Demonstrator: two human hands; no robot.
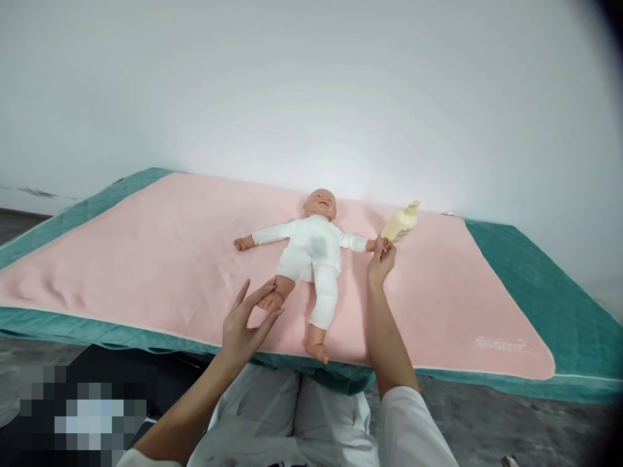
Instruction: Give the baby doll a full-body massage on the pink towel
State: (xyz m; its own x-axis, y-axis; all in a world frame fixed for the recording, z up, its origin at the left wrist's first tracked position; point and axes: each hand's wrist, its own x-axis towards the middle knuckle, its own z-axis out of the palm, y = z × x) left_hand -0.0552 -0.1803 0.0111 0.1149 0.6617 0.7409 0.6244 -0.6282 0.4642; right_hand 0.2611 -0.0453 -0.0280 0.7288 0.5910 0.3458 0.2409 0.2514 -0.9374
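A baby doll (318, 243) in a white outfit lies on its back on a pink mat (185, 259), arms stretched out to both sides. A grey patch shows on its chest. My left hand (246, 321) is at the doll's bare foot on the left, fingers spread, with the fingertips and thumb on either side of the foot. My right hand (382, 261) is closed around the doll's hand on the right. Just behind my right hand, a pale yellow pump bottle (402, 224) lies tilted on the mat.
The mat covers a green padded cover (545, 279) on a table against a white wall (311, 97). Below the front edge are my light trousers (335, 421) and, at lower left, a dark object partly blurred by pixels.
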